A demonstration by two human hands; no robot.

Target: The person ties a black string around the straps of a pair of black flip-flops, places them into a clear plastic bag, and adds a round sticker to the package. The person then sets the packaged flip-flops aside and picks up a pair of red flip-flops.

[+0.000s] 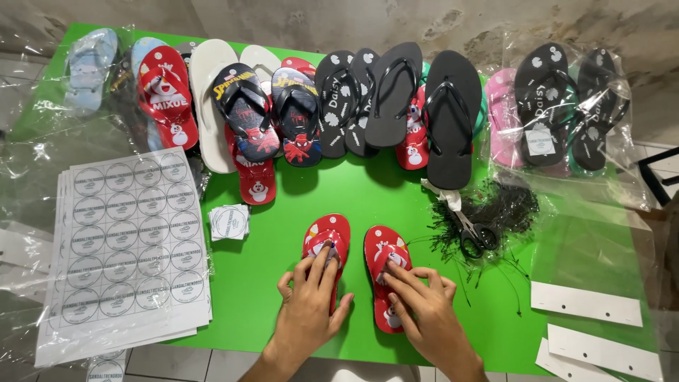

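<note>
Head view: 2 small red flip-flops under both hands' fingers.

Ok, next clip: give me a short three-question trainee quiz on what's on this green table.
1. True or false: each hand rests on its own small red flip-flop.
2. What lies on the pile of black ties right of the red pair? A) scissors B) a stapler C) a tape roll
3. Fill in: the sheets of round stickers lie to the person's ____.

Key:
1. True: left hand on the left red flip-flop, right hand on the right red flip-flop.
2. A, the scissors on the black ties.
3. Left: the sticker sheets cover the left end of the green table.
</note>
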